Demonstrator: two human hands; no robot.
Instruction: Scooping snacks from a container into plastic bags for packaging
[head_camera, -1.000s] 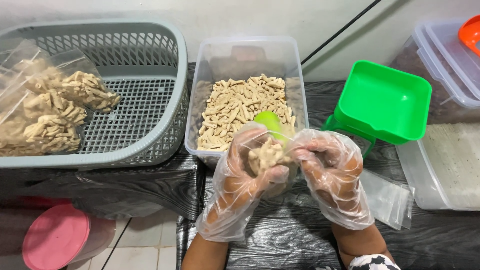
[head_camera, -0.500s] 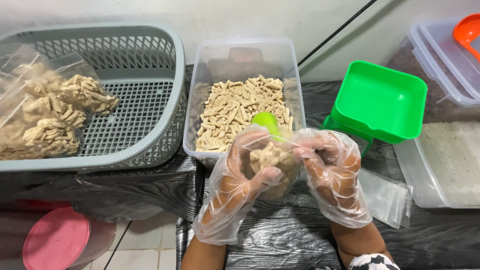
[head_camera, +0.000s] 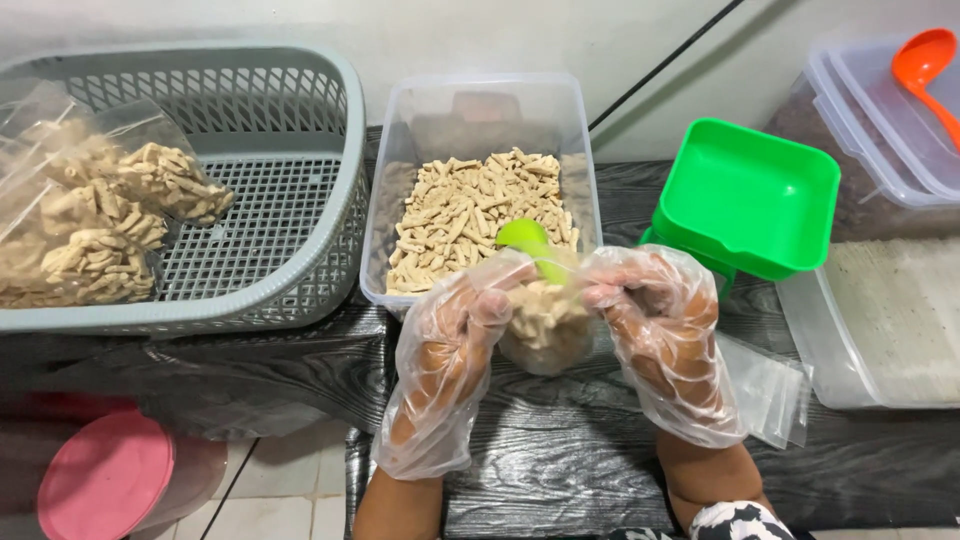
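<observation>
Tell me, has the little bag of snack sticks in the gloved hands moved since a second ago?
Yes. The small bag has dropped slightly lower, away from the clear tub, and the left hand has slid from in front of it to its side.

Dark woodgrain table (head_camera: 560, 470), grey basket (head_camera: 290, 280), clear tub (head_camera: 485, 100), flat bags (head_camera: 775, 390)

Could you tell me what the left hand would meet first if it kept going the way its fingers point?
Probably the small clear bag of snack sticks the left hand already pinches; beyond it, the right hand.

2 hands (head_camera: 560, 350), 1 basket (head_camera: 300, 270), 1 scoop (head_camera: 528, 240).
</observation>
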